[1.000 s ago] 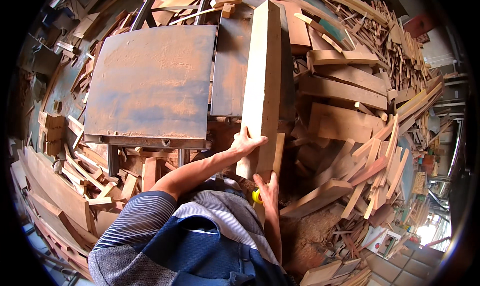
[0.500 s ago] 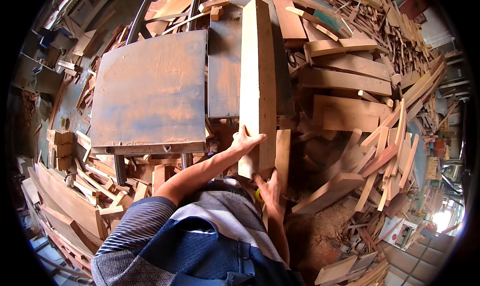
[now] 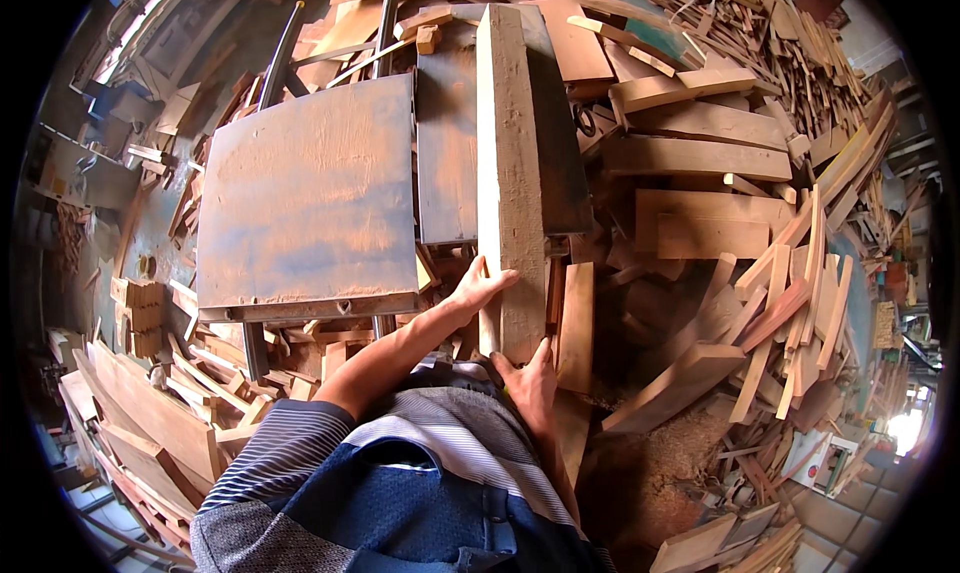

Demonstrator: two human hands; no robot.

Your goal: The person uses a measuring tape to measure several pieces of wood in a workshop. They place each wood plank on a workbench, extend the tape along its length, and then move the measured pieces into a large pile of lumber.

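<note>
A long, thick wooden beam point(image 3: 517, 163) lies lengthwise away from me on the dark metal machine table point(image 3: 447, 143), its near end overhanging toward my waist. Its rough broad face is turned up, and a paler narrow face shows on the left. My left hand point(image 3: 482, 288) is wrapped over the beam's left side a little ahead of the near end, thumb across the top. At the near end itself, my right hand point(image 3: 530, 381) grips the beam, its thumb up along the right edge. The fingers under the wood are hidden.
A wide metal plate point(image 3: 310, 198) dusted with sawdust stands left of the beam. Stacked planks point(image 3: 700, 158) and loose offcuts point(image 3: 790, 313) crowd the right. Wide boards point(image 3: 150, 413) lean at lower left. A sawdust heap point(image 3: 670, 453) is at lower right.
The beam has rolled to the left, so its rough face now points up and the pale face looks narrower. Both hands stay near the same end. The view has shifted slightly.
</note>
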